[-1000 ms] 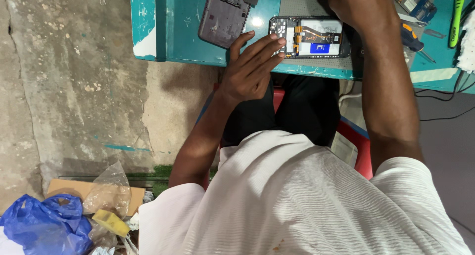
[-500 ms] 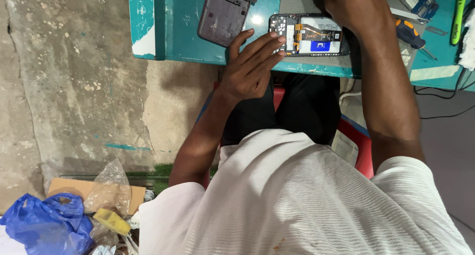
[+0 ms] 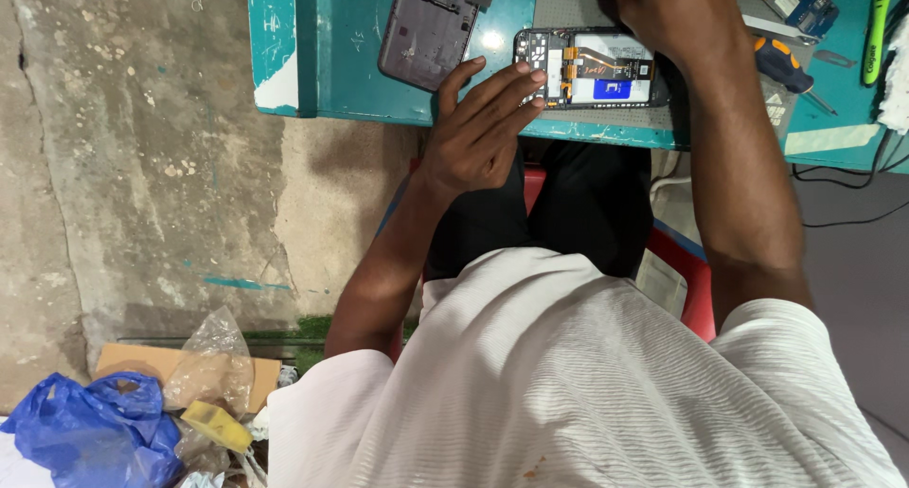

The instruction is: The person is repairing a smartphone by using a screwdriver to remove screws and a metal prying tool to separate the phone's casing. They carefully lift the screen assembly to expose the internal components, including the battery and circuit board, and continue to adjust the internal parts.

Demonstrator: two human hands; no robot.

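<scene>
Rough concrete floor (image 3: pixel 142 166) fills the left part of the view, and at the top stands a teal worktop (image 3: pixel 350 62) whose far part is cut off by the picture edge. On it lies an opened smartphone (image 3: pixel 592 67) with its back removed, so the circuit board, orange flex cables and a blue label are seen. It rests on a grey work mat (image 3: pixel 568 0).

The left hand (image 3: pixel 478 124) lies at the near edge of the worktop with the fingers stretched out and a little apart; the fingertips touch the left end of the smartphone. The right hand (image 3: pixel 663 10) is over the upper side of the smartphone, but its fingers run out of the frame, so I cannot tell if they are spread or pinch something.

Just left of the smartphone lies a purple-grey back cover (image 3: pixel 426 29), its top part cut off. To the right are a screwdriver (image 3: pixel 791 67) with orange and dark handle, a small blue circuit board (image 3: pixel 795 0) and a green tool (image 3: pixel 878 24), only partly visible.

The person's white ribbed shirt (image 3: pixel 587 384) hides much of the lower view, and a red seat (image 3: pixel 691 280) shows only in small pieces. In the lower left corner lie a blue plastic bag (image 3: pixel 85 441), a clear plastic bag (image 3: pixel 213 370) and a piece of cardboard (image 3: pixel 133 360).
</scene>
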